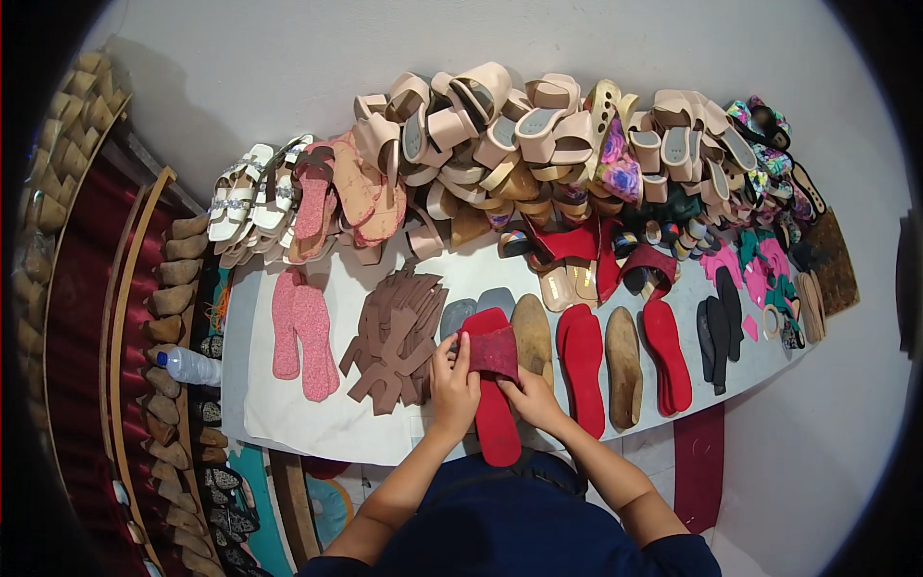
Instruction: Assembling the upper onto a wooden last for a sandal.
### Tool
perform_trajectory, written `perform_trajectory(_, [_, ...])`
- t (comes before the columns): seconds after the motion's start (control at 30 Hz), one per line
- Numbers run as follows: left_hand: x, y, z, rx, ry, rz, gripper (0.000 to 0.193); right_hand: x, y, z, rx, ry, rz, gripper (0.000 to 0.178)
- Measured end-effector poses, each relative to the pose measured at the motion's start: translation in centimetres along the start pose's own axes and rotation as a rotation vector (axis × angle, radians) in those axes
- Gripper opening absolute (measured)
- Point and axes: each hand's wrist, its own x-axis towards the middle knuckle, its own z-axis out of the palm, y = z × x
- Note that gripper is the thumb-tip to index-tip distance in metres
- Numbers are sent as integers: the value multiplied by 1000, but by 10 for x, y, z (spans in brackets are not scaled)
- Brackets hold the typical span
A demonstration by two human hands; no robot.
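Between my hands, at the table's front edge, is a red slipper sole (pixel 497 433) with a dark red strap (pixel 493 354) arched over its front part. My left hand (pixel 453 385) grips the left side where strap meets sole, thumb on top. On the opposite side, my right hand (pixel 532 398) pinches the strap's lower right edge. Just beyond the sole's right side lies a wooden shoe last (pixel 532 332). A pair of red soles (pixel 581 370) rests to the right of it. Grey sole pieces (pixel 460 315) are partly hidden behind my left hand and the slipper.
Brown cut straps (pixel 396 337) and pink soles (pixel 306 332) lie on the left of the table. Another last (pixel 624 365), red soles (pixel 666 356) and black soles (pixel 713 332) are rightward. Finished beige sandals (pixel 538 135) pile along the wall. A rack of lasts (pixel 173 300) stands left.
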Motion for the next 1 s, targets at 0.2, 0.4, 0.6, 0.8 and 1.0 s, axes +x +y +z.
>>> perform_trajectory(0.2, [-2,2,1,292,-18,83,51,1,-16,4,-202,-13,98,33])
perform_trajectory(0.4, [-3,5,4,384,-53,80,47,1,-25,5,-297,-1,103,33])
perform_trajectory(0.6, [1,9,-1,372,-44,109,50,1,-13,-1,-194,-58,159,32])
perform_trajectory(0.8, [9,-30,-5,-1050,-13,-549,57,1,-1,-5,140,-159,-4,30])
perform_trajectory(1.0, [48,-26,-6,-1646,-426,-827,80,13,-23,-2,50,-319,28,31])
